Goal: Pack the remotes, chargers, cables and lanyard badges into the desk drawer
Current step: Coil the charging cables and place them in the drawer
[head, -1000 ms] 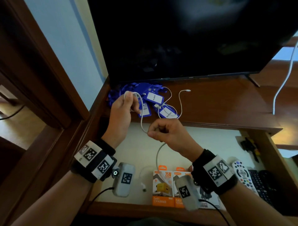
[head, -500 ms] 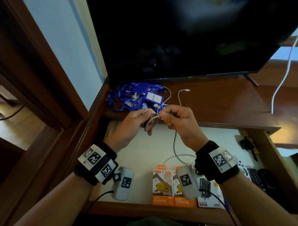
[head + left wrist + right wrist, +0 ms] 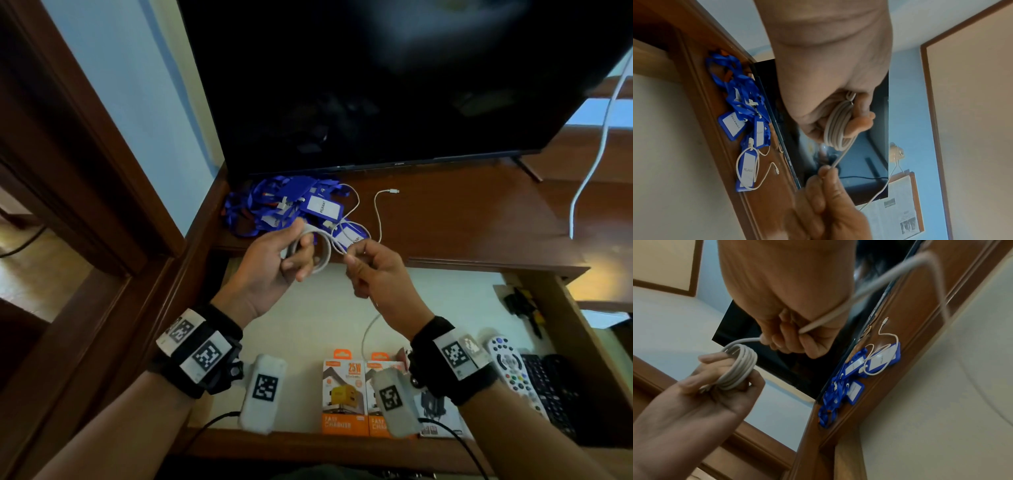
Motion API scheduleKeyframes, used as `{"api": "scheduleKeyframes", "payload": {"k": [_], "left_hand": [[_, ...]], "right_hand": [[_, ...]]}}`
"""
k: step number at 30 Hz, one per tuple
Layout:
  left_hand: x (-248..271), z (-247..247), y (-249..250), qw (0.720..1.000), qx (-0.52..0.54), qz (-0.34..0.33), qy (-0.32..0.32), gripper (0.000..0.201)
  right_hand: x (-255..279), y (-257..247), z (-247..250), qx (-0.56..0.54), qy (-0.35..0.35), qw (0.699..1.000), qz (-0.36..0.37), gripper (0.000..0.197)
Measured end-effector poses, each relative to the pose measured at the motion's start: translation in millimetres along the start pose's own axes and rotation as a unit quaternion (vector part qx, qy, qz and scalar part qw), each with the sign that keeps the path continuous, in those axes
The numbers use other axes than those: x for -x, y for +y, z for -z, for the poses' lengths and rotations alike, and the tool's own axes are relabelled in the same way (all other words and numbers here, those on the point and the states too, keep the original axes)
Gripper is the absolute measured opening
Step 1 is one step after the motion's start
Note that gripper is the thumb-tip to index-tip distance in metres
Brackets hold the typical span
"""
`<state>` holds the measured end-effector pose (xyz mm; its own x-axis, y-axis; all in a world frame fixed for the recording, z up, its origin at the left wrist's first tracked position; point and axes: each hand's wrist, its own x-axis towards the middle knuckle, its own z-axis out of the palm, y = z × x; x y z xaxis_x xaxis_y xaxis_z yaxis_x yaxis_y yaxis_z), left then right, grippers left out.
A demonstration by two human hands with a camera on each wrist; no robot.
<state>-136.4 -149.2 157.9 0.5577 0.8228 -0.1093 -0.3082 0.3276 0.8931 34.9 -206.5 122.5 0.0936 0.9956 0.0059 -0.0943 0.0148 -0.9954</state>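
My left hand [image 3: 291,255] grips a coil of white cable [image 3: 836,128] wound round its fingers, above the open drawer [image 3: 342,308]. Just to its right, my right hand [image 3: 363,263] pinches the loose strand of the same cable [image 3: 824,321], whose tail hangs down into the drawer. A pile of blue lanyard badges [image 3: 287,209] lies on the desk top below the TV, with a second thin white cable [image 3: 376,212] looped over it. Orange charger boxes [image 3: 344,397] and remotes [image 3: 512,370] lie in the drawer's near part.
A black TV [image 3: 376,85] stands on the wooden desk top [image 3: 462,219]. A white cord [image 3: 592,154] hangs at the right. Dark objects [image 3: 524,305] sit in the drawer's right corner. A brown door frame [image 3: 85,154] is on the left.
The cable, first stretched between my raised left hand and lower right hand, is now wound into a coil on my left fingers. Both hands came together, and less slack hangs into the drawer.
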Motion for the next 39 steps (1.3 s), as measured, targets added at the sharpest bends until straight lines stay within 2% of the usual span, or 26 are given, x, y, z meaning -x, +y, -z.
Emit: {"api": "scheduleKeyframes", "payload": {"k": [2,5,9,11,13,15,17,19,24,28,33,36,39], "left_hand": [[-1,3,1,0.999,0.035,-0.009,0.026,0.041],[-1,3,2,0.99,0.104,-0.047,0.078,0.034],[-3,0,4,0.975,0.144,-0.099,0.137,0.036],[-3,1,3,0.978,0.092,-0.12,0.146,0.034],[-2,4,1,0.979,-0.027,-0.145,0.141,0.037],[-1,2,-5,0.965,-0.157,-0.171,0.118,0.042],[0,-2,-10,0.953,-0.223,-0.176,0.102,0.04],[3,-6,-15,0.952,-0.24,-0.158,0.103,0.034],[7,-7,-19,0.95,-0.26,-0.133,0.108,0.032],[12,-10,-15,0.951,-0.295,-0.085,0.039,0.039],[13,-13,-15,0.974,-0.226,-0.025,0.006,0.042],[11,-12,-15,0.984,-0.177,0.009,0.004,0.04],[8,-5,-12,0.993,-0.117,0.013,0.022,0.044]], "right_hand": [[1,4,2,0.078,-0.011,0.997,-0.012,0.019],[1,7,5,0.183,-0.006,0.983,0.015,0.016],[2,10,7,0.317,0.014,0.947,0.05,0.017],[4,6,3,0.344,-0.004,0.938,0.042,0.017],[7,-4,-7,0.383,-0.063,0.921,0.038,0.018],[9,-17,-17,0.422,-0.127,0.896,0.048,0.022],[10,-30,-25,0.431,-0.159,0.886,0.068,0.024],[10,-38,-27,0.407,-0.162,0.895,0.082,0.023],[9,-42,-20,0.316,-0.145,0.935,0.064,0.022],[7,-38,-19,0.303,-0.059,0.943,0.124,0.022],[0,-23,-16,0.264,0.037,0.953,0.146,0.021],[3,-20,-15,0.202,0.042,0.969,0.136,0.022],[0,-7,-10,0.106,0.047,0.99,0.086,0.02]]}}
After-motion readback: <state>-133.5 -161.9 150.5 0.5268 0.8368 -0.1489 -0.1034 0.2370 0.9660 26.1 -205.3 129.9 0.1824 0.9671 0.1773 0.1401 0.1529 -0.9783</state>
